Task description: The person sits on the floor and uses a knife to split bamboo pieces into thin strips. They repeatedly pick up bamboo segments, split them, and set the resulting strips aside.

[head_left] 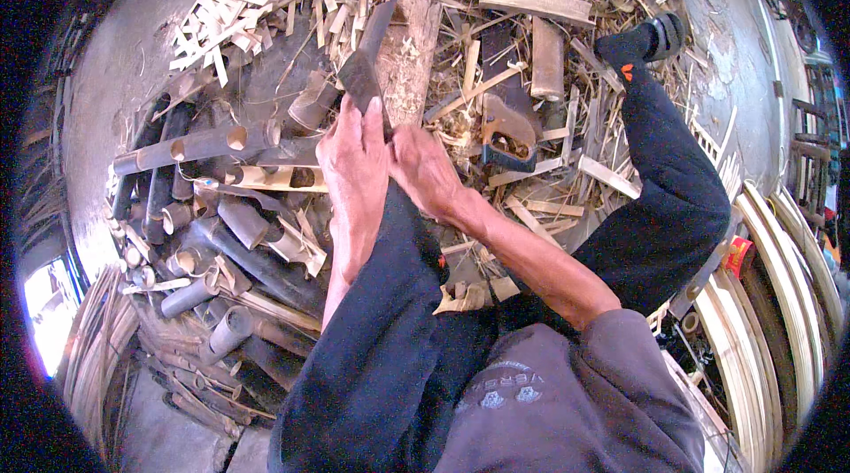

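Toward twelve o'clock, by the worn wooden block (409,65), a dark elongated piece (379,28) is held, presumably for steadiness, under the left hand's (352,154) pressed-together fingers, while at three o'clock the right hand's (427,168) fingers are curled, their grip hidden.

One view is on record: the left of two fisheye cameras worn side by side on the person's head. It faces steeply down, past the shirt (575,393) at the lower edge to the floor (142,39). Range is close; the left hand (352,152) and right hand (425,170) sit just above centre. The field is wide, bending straight edges toward a dark rim.
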The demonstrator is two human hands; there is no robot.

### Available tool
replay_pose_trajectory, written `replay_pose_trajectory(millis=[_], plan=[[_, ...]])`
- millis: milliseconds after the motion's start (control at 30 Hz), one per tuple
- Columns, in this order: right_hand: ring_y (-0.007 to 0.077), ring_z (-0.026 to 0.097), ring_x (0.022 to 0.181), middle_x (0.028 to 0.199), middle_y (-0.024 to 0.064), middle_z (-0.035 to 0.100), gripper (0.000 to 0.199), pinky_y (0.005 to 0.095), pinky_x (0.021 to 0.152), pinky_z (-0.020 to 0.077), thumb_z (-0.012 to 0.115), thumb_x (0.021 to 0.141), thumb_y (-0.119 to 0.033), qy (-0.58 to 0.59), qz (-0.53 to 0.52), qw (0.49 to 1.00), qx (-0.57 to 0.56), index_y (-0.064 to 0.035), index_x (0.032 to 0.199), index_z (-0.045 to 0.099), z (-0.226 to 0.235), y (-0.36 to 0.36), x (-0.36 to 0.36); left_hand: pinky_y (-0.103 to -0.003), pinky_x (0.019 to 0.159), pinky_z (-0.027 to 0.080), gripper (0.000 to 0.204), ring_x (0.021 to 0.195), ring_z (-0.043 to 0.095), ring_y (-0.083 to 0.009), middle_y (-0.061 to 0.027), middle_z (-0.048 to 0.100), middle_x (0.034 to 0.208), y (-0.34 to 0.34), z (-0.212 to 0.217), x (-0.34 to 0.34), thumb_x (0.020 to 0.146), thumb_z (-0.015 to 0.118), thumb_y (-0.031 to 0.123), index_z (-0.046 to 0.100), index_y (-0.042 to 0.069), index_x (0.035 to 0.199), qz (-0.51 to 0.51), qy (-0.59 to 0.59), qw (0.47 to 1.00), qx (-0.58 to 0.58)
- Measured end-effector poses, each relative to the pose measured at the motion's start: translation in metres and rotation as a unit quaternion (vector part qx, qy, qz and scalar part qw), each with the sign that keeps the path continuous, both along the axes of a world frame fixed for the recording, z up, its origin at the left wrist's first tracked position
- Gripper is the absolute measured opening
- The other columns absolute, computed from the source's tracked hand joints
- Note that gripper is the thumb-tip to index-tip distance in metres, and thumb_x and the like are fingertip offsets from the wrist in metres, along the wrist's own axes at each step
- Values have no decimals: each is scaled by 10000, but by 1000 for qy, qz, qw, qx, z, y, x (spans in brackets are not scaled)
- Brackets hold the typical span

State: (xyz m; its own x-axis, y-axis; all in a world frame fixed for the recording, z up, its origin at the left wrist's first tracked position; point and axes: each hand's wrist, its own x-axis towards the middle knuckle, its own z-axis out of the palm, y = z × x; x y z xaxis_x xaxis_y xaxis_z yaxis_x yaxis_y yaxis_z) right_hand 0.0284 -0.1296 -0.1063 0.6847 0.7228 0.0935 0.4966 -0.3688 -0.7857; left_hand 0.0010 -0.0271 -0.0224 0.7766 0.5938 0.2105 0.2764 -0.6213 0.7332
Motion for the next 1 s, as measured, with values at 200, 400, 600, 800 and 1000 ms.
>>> replay_pose_trajectory(millis=[200, 400, 600, 800, 1000], plan=[[344, 535, 745, 814, 151, 526, 164, 396, 651, 433, 639, 811, -34, -64, -81, 992, 73, -20, 909, 508, -13, -14, 34, -420, 541, 453, 190, 610, 620, -375, -225, 596, 663, 13, -2, -8, 923, 586, 148, 599, -39, 952, 18, 19, 999, 30], [336, 520, 734, 763, 153, 496, 173, 411, 643, 425, 670, 810, -89, -50, -33, 993, 98, -10, 856, 523, -4, -5, 13, -419, 538, 452, 178, 611, 617, -382, -230, 604, 686, 12, -2, -7, 920, 587, 142, 585, -35, 901, 15, -7, 1000, 24], [370, 494, 712, 721, 172, 478, 180, 451, 633, 398, 627, 825, -138, -28, -22, 997, 64, -18, 791, 497, -11, 1, 14, -447, 555, 457, 204, 648, 613, -407, -241, 598, 688, 7, -4, -7, 904, 608, 153, 587, -39, 839, 43, 14, 999, 6], [386, 521, 745, 750, 200, 511, 148, 455, 657, 418, 578, 809, -127, -67, -11, 997, 31, -5, 815, 495, -20, 6, 11, -425, 577, 472, 177, 661, 632, -391, -232, 614, 731, 1, 1, -4, 925, 581, 136, 604, -30, 867, 28, -23, 999, -17], [403, 512, 751, 784, 216, 512, 202, 466, 661, 405, 566, 832, -163, -35, -5, 999, 12, 13, 850, 468, -8, 2, 14, -432, 540, 440, 226, 568, 567, -385, -227, 579, 659, -1, -10, -5, 912, 609, 153, 592, -66, 860, 24, -7, 1000, 14]])
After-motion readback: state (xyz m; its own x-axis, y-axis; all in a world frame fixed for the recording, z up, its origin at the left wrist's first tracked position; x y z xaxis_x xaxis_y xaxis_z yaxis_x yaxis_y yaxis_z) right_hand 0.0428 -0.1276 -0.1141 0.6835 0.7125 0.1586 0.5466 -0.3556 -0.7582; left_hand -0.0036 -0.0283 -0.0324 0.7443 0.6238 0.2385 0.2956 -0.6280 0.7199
